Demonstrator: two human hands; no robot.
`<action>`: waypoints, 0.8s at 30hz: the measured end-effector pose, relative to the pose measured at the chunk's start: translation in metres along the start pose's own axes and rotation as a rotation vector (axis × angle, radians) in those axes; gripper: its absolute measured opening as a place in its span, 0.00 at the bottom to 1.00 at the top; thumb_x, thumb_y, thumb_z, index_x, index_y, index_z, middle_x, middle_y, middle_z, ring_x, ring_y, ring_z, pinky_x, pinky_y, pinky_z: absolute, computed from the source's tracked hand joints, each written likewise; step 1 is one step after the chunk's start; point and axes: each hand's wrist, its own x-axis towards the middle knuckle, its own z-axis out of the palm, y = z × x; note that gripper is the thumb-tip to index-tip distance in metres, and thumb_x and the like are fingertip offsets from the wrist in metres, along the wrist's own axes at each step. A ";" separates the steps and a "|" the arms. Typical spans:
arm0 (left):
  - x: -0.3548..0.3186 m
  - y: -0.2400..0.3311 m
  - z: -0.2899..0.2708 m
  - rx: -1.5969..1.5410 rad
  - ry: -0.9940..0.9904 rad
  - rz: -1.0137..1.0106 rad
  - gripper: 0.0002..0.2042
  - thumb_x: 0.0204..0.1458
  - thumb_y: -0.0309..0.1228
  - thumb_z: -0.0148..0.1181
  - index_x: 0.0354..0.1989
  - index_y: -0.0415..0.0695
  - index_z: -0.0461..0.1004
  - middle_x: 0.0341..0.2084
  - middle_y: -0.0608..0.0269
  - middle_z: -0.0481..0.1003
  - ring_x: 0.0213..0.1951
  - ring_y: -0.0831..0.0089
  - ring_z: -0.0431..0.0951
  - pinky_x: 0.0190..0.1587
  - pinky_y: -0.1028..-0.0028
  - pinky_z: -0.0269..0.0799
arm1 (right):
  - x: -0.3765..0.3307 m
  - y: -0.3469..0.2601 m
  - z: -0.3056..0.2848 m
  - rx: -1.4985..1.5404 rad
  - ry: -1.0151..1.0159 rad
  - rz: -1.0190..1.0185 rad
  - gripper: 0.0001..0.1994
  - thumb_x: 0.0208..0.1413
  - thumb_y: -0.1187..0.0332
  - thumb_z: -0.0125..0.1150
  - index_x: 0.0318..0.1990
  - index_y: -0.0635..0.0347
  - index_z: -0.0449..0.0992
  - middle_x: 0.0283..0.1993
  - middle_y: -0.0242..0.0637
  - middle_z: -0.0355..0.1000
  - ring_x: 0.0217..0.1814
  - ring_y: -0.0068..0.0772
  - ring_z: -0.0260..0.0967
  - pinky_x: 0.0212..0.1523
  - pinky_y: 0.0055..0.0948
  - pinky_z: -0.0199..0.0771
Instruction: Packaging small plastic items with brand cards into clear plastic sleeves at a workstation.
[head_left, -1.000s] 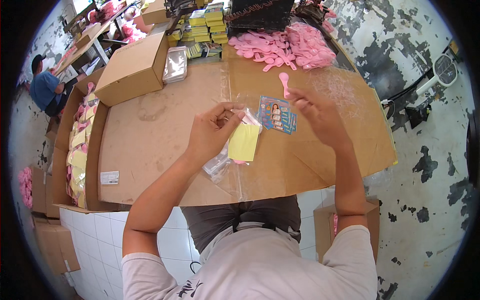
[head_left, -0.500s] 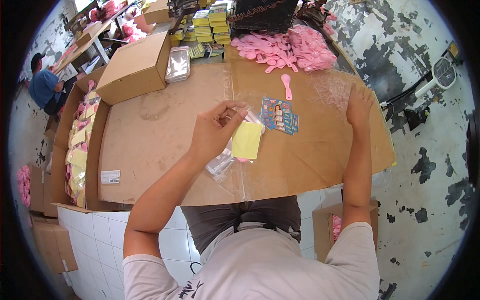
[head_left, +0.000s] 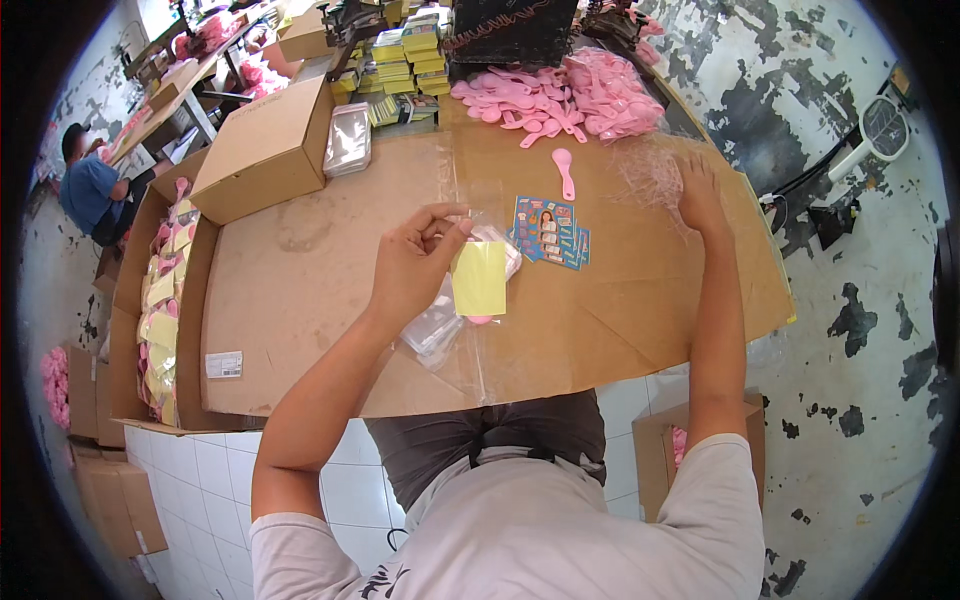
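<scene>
My left hand [head_left: 420, 255] is closed, with thumb and fingers pinching the top of a clear plastic bag. Inside that bag sits a yellow card [head_left: 480, 278], and a bit of something pink [head_left: 481, 320] shows below the card. Beneath it lies a stack of clear plastic bags [head_left: 432, 325]. My right hand [head_left: 703, 198] reaches out to the right with fingers extended, at the edge of a heap of thin clear plastic strips [head_left: 645, 175]. Several blue printed cards [head_left: 548, 235] lie fanned between the hands. Beyond them rests a single pink spoon [head_left: 564, 174].
A pile of pink spoons [head_left: 525, 100] lies at the back. An open carton of filled bags [head_left: 160, 320] stands left, beside a closed cardboard box [head_left: 262, 145] and a pack of clear bags [head_left: 348, 138]. Stacks of yellow-edged cards [head_left: 425, 50] stand behind. A co-worker [head_left: 92, 185] sits far left.
My right hand has shifted slightly toward the left over the plastic strips. The left hand keeps its pinch on the bag with the yellow card. The whole view has shifted slightly.
</scene>
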 end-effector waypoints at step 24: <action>0.000 0.001 -0.004 -0.205 -0.126 -0.094 0.13 0.64 0.32 0.61 0.52 0.37 0.78 0.42 0.58 0.83 0.43 0.77 0.82 0.41 0.75 0.80 | -0.014 -0.251 -0.007 1.423 -0.663 0.153 0.09 0.64 0.71 0.63 0.48 0.64 0.77 0.42 0.29 0.78 0.41 0.16 0.73 0.39 0.20 0.71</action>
